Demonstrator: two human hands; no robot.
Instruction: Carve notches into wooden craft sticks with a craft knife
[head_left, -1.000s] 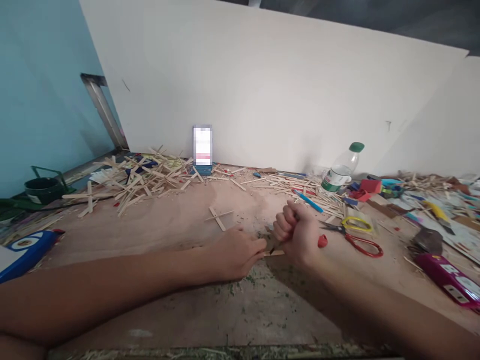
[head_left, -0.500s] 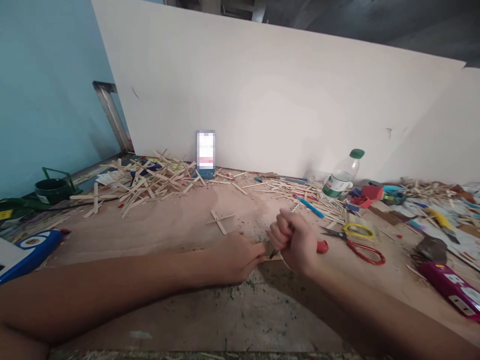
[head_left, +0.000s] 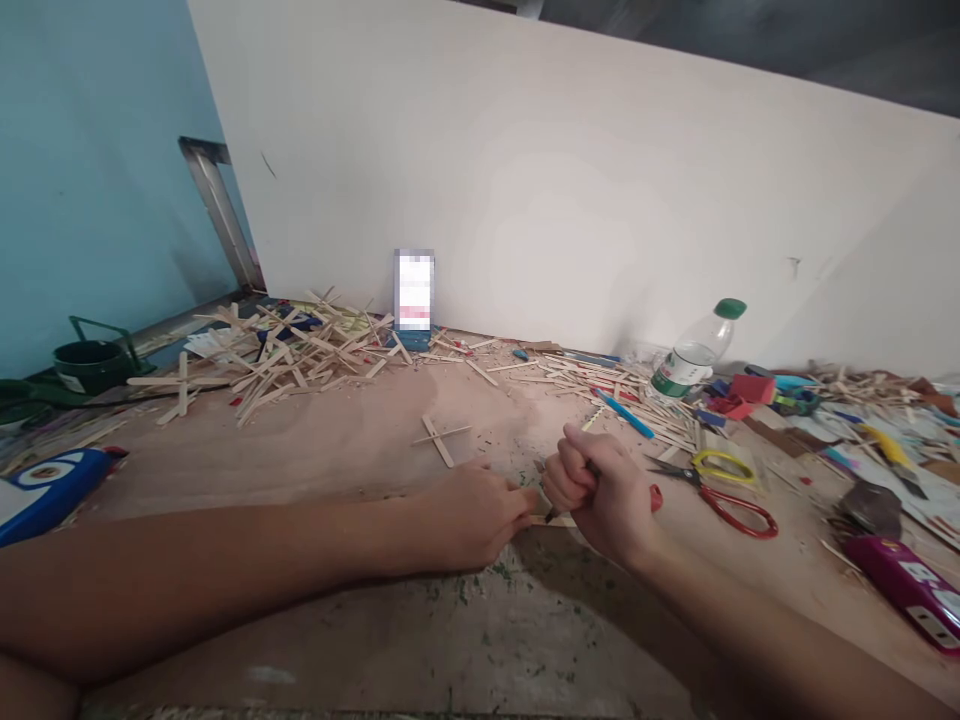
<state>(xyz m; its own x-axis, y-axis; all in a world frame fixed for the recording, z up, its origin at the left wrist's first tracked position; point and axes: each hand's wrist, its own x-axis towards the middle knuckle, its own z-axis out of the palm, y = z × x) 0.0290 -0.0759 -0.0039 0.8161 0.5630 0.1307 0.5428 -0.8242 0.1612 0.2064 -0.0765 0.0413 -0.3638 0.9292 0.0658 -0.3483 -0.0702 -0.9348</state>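
The left hand [head_left: 474,515], fingers bunched, holds one wooden stick [head_left: 559,522] down on the one tabletop [head_left: 322,625]; the right hand [head_left: 600,492] makes a fist around one dark-tipped tool [head_left: 551,515], its tip at that stick. Two crossed sticks [head_left: 439,437] lie just beyond, one pair of scissors [head_left: 703,480] to the right.

Left arm [head_left: 247,570] ran from near left toward middle, elbow bent, forearm nearly level. Left hand [head_left: 476,515] lay low, back upward, fingers [head_left: 523,505] bent, pointing right. Right forearm [head_left: 750,610] slanted from near right toward middle; right hand [head_left: 604,492] curled in fist, fingers folded, just beside left fingertips.
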